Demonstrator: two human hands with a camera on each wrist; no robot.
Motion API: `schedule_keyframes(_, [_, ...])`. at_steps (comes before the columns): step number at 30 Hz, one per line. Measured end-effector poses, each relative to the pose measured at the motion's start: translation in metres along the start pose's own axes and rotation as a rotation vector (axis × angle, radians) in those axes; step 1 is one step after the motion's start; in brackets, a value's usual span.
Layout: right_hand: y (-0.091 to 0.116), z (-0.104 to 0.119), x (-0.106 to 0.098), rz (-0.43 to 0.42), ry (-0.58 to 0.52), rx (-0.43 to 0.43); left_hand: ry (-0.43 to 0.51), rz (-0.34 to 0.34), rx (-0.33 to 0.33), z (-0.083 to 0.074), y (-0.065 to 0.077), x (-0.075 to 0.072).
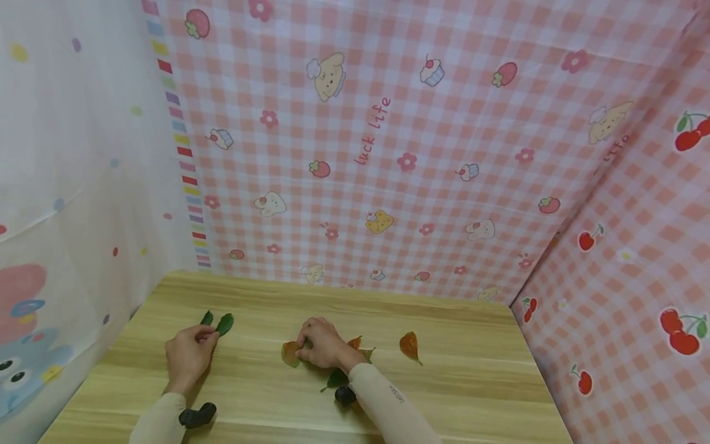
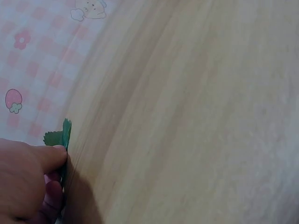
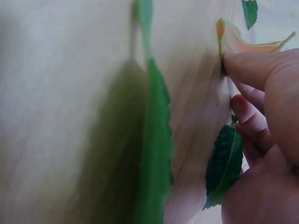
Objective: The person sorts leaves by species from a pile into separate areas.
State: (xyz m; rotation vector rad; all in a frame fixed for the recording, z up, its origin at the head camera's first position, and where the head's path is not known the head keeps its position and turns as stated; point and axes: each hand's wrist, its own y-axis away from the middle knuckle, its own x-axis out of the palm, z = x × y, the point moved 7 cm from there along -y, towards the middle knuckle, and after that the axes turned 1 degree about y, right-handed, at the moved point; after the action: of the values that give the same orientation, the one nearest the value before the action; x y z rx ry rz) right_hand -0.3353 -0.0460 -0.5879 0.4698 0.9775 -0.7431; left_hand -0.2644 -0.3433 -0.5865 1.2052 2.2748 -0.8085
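Observation:
At the left of the table, my left hand point(image 1: 191, 354) pinches a green leaf point(image 1: 224, 324) with toothed edges between thumb and fingers. A second green leaf point(image 1: 207, 318) shows just beyond that hand, partly hidden by it. Near the middle, my right hand point(image 1: 323, 345) pinches the edge of a yellow-orange leaf point(image 1: 290, 354), its thumb on the leaf in the right wrist view. A dark green leaf point(image 3: 225, 163) appears below the curled fingers there. Close to that camera, another green leaf point(image 3: 156, 140) stands large and blurred.
Partly behind the right wrist are an orange leaf point(image 1: 355, 342), a yellow-green leaf point(image 1: 367, 354) and a dark green leaf point(image 1: 335, 378). Further right lies an orange-brown leaf point(image 1: 410, 346) on the wooden table point(image 1: 471, 388). Checked cloth point(image 1: 355, 197) hangs behind the table.

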Motion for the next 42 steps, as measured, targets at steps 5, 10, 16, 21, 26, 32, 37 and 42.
schedule_keyframes(5, [0.001,-0.001,-0.003,-0.019,-0.004,-0.007,-0.023,0.008,0.025,-0.003,-0.001,0.001])
schedule_keyframes(10, [0.003,-0.001,-0.006,-0.094,-0.049,-0.073,-0.023,0.026,0.016,-0.002,-0.002,0.001])
schedule_keyframes(16, [0.009,0.001,-0.015,-0.125,-0.251,-0.025,-0.023,0.025,-0.003,0.001,-0.001,-0.003])
schedule_keyframes(21, [0.022,-0.001,-0.031,-0.230,-0.380,0.005,-0.024,0.034,0.000,0.001,-0.002,-0.001])
schedule_keyframes(26, [0.037,-0.003,-0.051,-0.279,-0.439,-0.003,-0.027,0.030,-0.007,0.002,-0.002,0.000])
schedule_keyframes(32, [0.055,-0.007,-0.066,-0.299,-0.469,-0.020,-0.029,0.027,-0.021,0.003,-0.002,0.001])
schedule_keyframes(37, [0.073,-0.013,-0.074,-0.315,-0.460,-0.027,-0.028,0.027,-0.041,0.005,-0.002,0.002])
schedule_keyframes(42, [0.093,-0.019,-0.085,-0.359,-0.457,-0.044,-0.029,0.028,-0.050,0.006,-0.002,0.003])
